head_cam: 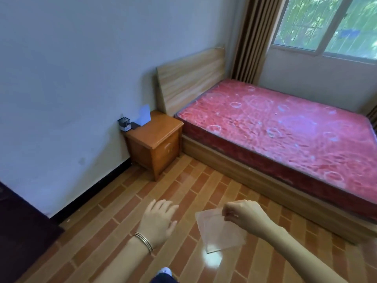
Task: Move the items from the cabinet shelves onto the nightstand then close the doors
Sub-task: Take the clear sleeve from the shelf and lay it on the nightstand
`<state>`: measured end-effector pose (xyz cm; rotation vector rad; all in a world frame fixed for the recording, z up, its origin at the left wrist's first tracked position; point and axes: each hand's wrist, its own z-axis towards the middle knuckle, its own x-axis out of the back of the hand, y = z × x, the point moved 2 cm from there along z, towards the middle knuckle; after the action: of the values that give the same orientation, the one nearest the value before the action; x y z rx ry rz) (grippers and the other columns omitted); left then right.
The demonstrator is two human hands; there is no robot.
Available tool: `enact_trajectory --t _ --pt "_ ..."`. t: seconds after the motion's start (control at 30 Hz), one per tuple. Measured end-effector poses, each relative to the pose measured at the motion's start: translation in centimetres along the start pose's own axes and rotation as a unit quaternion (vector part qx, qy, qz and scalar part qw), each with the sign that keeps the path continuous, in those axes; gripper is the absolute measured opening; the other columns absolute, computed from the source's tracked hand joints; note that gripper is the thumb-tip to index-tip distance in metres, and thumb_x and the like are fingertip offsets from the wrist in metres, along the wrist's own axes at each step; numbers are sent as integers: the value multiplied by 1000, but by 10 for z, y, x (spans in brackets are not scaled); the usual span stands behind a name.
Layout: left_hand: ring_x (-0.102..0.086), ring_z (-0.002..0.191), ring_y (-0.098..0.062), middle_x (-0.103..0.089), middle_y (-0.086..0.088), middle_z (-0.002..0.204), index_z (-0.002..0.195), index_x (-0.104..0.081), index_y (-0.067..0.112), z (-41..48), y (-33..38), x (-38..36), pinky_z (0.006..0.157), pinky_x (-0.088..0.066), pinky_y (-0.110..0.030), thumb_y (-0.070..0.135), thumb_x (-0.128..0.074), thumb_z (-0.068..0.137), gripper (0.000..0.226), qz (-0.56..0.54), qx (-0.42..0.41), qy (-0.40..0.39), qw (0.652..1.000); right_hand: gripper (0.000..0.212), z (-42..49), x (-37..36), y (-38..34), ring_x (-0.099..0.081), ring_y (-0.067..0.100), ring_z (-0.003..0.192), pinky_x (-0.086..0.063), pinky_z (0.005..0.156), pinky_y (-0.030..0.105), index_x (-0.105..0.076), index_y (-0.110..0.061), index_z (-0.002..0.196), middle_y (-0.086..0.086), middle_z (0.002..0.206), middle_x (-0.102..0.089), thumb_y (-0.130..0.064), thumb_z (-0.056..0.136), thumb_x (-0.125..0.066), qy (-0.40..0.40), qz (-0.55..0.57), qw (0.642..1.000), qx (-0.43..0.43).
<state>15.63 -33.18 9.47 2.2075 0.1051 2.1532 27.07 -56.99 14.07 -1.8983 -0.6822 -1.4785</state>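
Your right hand (242,213) pinches the top edge of a clear sheet (222,234), which hangs just below it over the floor. Your left hand (157,219) is empty, fingers relaxed. The nightstand (163,125) stands far left.

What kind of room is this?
Most likely a bedroom: there is a bed with a red mattress, a small wooden nightstand right beside it, and a window with a brown curtain.
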Motion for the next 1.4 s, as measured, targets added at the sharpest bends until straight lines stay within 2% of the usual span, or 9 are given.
enact_trajectory --t 0.33,0.47,0.57,0.67,0.83,0.9,1.03,1.17,1.4 --pt "-59 111 -29 -64 -8 119 120 -62 22 170 -129 34 90 -47 -50 47 -79 58 69 42 22 32 998 12 202 62 19 -61 2 92 -30 58 8 -61 -29 99 -16 101 -66 -34 91 -53 38 -10 999 -28" --pt "-33 135 -32 -35 -8 147 142 -36 26 217 -160 26 108 -26 -50 52 -56 82 68 56 42 18 997 12 262 65 32 -61 3 91 -23 52 4 -61 -28 98 -18 101 -66 -33 91 -53 25 1 999 -29" --pt "-54 117 -33 -59 -11 126 127 -57 22 257 -183 11 92 -44 -51 52 -73 65 70 51 33 -7 998 10 311 65 52 -60 3 90 -24 53 5 -60 -31 97 -18 100 -66 -35 90 -54 17 3 1000 -21" --pt "-56 114 -33 -61 -12 123 124 -59 22 302 -204 -1 90 -45 -52 50 -76 62 71 42 65 -31 997 12 365 64 80 -59 2 94 -33 60 13 -60 -32 98 -19 102 -65 -38 89 -53 -4 3 1000 -4" --pt "-8 143 -30 -9 -8 156 149 -10 26 390 -223 -1 114 -7 -49 46 -37 95 63 40 122 -19 992 10 462 82 137 -58 1 95 -37 66 16 -61 -32 95 -19 100 -65 -37 89 -55 -17 5 999 39" --pt "-19 140 -31 -20 -9 154 147 -21 26 427 -231 5 112 -15 -50 47 -44 92 63 45 131 0 990 8 500 93 156 -58 0 94 -38 67 15 -62 -32 94 -20 99 -65 -34 89 -55 -18 7 998 63" --pt "-57 113 -33 -61 -12 124 123 -60 21 490 -254 10 90 -45 -52 46 -76 65 66 46 155 8 987 7 577 109 185 -59 2 93 -41 68 18 -62 -29 93 -18 98 -65 -29 88 -57 -15 -3 995 101" --pt "-61 108 -33 -64 -12 118 118 -64 19 529 -276 10 85 -49 -52 43 -82 58 67 39 181 24 982 9 641 110 201 -60 3 93 -47 72 22 -64 -27 92 -18 98 -66 -25 88 -57 -22 -3 993 120" --pt "-60 108 -34 -64 -12 117 118 -64 18 590 -336 -12 85 -49 -51 39 -82 59 65 13 220 18 975 8 754 101 213 -60 6 91 -39 68 19 -64 -28 91 -16 95 -66 -29 86 -58 -21 3 988 155"
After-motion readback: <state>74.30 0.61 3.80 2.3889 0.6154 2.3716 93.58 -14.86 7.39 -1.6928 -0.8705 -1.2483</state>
